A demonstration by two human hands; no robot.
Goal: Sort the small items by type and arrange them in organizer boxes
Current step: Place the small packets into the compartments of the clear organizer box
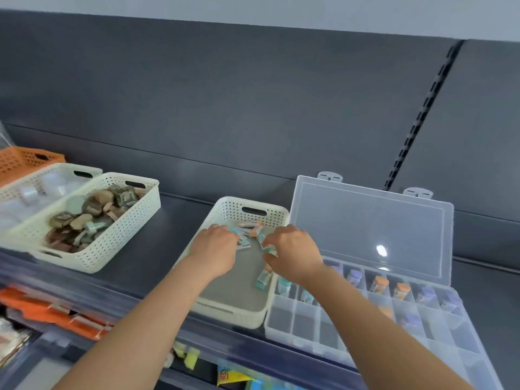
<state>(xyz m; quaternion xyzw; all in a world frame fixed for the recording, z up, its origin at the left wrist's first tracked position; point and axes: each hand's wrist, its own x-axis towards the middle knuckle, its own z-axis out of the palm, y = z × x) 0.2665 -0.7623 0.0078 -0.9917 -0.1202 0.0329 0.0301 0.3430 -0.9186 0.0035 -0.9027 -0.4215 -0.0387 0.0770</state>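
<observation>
1. Two fingertips of the right hand (295,250), thumb against curled fingers, pinch a teal-capped vial (269,249), apparently singling out one type.
2. Fingers of the left hand (215,243) bend down, knuckles up, onto the loose vials (249,230). Whether they grip any is hidden; they probably gather or steady the pile.
3. Both hands work inside the cream basket (253,202), where the unsorted vials lie at the far end. One stray vial (263,277) lies flat nearer the front, apart from them.
4. Directly against the basket's right side sits the organizer box (281,313), its lid (371,220) propped back, which keeps each carry short. Teal, orange and purple caps stand in separate cells, and many front cells are empty, so the sorting looks partway done.
5. Further left on the shelf (146,263), a second basket (126,235) holds brown discs, well apart.
</observation>
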